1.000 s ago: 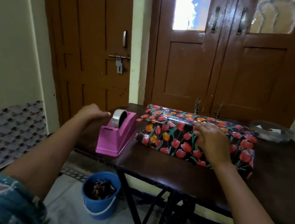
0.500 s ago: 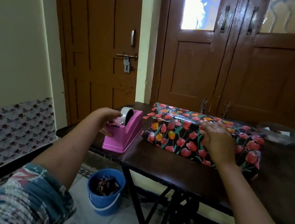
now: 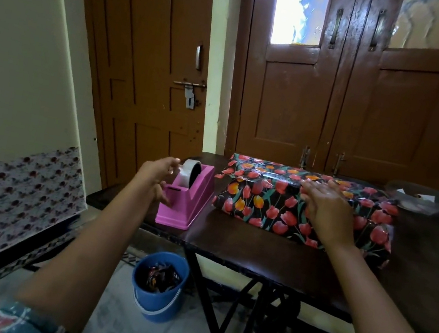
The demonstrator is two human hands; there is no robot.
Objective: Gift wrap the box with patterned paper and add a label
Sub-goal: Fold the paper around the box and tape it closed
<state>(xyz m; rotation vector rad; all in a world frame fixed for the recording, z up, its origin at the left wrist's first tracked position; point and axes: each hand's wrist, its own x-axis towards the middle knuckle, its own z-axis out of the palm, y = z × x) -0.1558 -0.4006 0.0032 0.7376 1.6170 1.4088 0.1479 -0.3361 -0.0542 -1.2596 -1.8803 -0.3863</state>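
A box wrapped in black paper with red and orange tulips (image 3: 261, 203) lies on the dark wooden table (image 3: 269, 257). My right hand (image 3: 324, 211) rests flat on top of the box, fingers straight and pointing left. A pink tape dispenser (image 3: 187, 201) with a roll of clear tape (image 3: 191, 170) stands just left of the box. My left hand (image 3: 156, 177) is against the dispenser's left side; its upper fingers touch the roll and its thumb lies low by the pink front. No label is in sight.
A clear bowl (image 3: 420, 199) holding small items sits at the table's back right corner. A blue bucket (image 3: 158, 287) of scraps stands on the floor under the table's left edge. Brown doors (image 3: 341, 99) close off the space behind.
My left hand has moved right, from beside the dispenser to touching the tape roll. My right hand has stayed flat on the box. The view has shifted a little.
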